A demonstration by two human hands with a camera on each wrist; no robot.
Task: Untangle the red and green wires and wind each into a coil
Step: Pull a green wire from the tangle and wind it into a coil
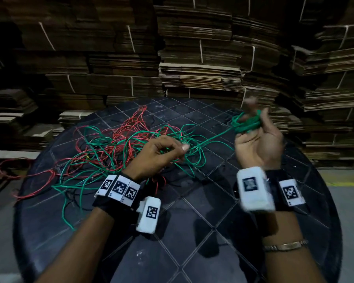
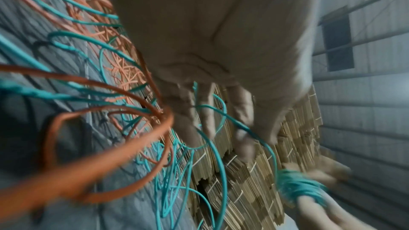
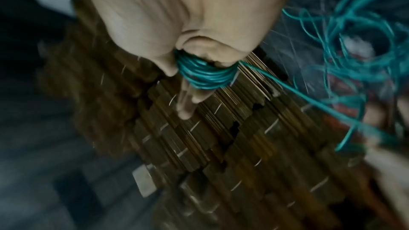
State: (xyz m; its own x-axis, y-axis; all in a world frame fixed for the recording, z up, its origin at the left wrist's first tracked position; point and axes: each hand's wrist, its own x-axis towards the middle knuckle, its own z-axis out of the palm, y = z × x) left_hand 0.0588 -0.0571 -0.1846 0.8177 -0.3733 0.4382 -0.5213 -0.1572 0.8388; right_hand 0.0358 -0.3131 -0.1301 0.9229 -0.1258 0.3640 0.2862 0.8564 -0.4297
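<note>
A tangle of red wire point(image 1: 119, 137) and green wire point(image 1: 102, 170) lies on the left half of a round black table point(image 1: 192, 231). My right hand point(image 1: 258, 139) is raised palm up, with a small green coil point(image 1: 247, 123) wound round its fingers; in the right wrist view the coil point(image 3: 205, 74) sits tight by the thumb. A taut green strand point(image 1: 211, 139) runs from the coil to my left hand point(image 1: 172, 149), which pinches it just above the tangle. In the left wrist view the fingers point(image 2: 208, 116) curl round the green strand point(image 2: 239, 125).
Tall stacks of flattened cardboard point(image 1: 192, 58) stand behind the table and on both sides. A red wire loop point(image 1: 6, 168) hangs over the table's left edge. The near half of the table bears no wire.
</note>
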